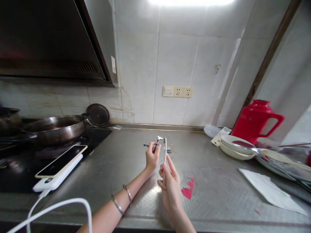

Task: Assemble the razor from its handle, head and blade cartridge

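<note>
My left hand is closed on a small black-and-white item, its white top sticking up above the fingers and a thin black part poking out to the left. What kind of thing it is I cannot make out. My right hand grips a white toothbrush by its handle; it stands upright, with dark bristles facing left. The brush head is beside the white top, and whether they touch is unclear. On the metal counter behind the brush lie a small dark teal piece and some crumbs.
A torn red scrap lies right of my right hand. At right are a napkin, stacked bowls and a red thermos jug. The stove at left holds a pan, a phone and a cabled power bank.
</note>
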Demonstrator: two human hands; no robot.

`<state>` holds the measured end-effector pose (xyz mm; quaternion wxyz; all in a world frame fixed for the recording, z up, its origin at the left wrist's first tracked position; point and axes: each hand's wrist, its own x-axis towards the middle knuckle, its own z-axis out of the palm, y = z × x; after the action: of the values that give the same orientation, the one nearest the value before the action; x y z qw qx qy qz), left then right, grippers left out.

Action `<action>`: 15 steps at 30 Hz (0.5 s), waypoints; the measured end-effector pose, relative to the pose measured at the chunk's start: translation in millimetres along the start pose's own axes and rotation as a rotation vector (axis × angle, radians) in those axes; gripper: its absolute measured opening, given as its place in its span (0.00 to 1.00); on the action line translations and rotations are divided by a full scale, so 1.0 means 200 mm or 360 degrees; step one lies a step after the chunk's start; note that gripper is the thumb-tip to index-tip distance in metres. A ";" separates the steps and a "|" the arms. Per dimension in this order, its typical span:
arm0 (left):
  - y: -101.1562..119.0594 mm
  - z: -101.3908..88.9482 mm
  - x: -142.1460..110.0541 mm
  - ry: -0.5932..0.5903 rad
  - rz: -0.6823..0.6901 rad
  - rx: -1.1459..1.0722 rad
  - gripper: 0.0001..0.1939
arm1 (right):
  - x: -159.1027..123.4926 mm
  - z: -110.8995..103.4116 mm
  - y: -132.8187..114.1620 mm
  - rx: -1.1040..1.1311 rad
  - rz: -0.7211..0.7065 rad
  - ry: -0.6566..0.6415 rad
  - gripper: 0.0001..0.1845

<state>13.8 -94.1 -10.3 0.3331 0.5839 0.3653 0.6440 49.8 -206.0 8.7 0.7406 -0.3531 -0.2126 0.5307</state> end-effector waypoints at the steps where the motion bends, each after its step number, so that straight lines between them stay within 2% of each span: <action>1: 0.00 0.00 -0.01 -0.0007 0.0013 0.0011 0.11 | 0.02 0.01 -0.01 0.0020 -0.0054 0.0027 0.39; 5: -0.01 0.01 -0.02 -0.0062 -0.0034 0.0057 0.11 | 0.07 0.03 0.02 0.0034 -0.0091 0.0048 0.39; 10: -0.03 0.00 -0.02 -0.0034 -0.0020 0.0137 0.10 | -0.02 0.03 0.11 0.0090 0.0028 -0.0011 0.40; 15: -0.02 0.00 -0.02 -0.0070 -0.0027 0.0125 0.10 | 0.02 0.07 0.06 0.0185 -0.0045 0.0053 0.40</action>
<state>15.0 -96.2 -15.7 0.3234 0.6074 0.3879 0.6132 34.8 -195.1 8.3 0.7707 -0.3152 -0.1740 0.5258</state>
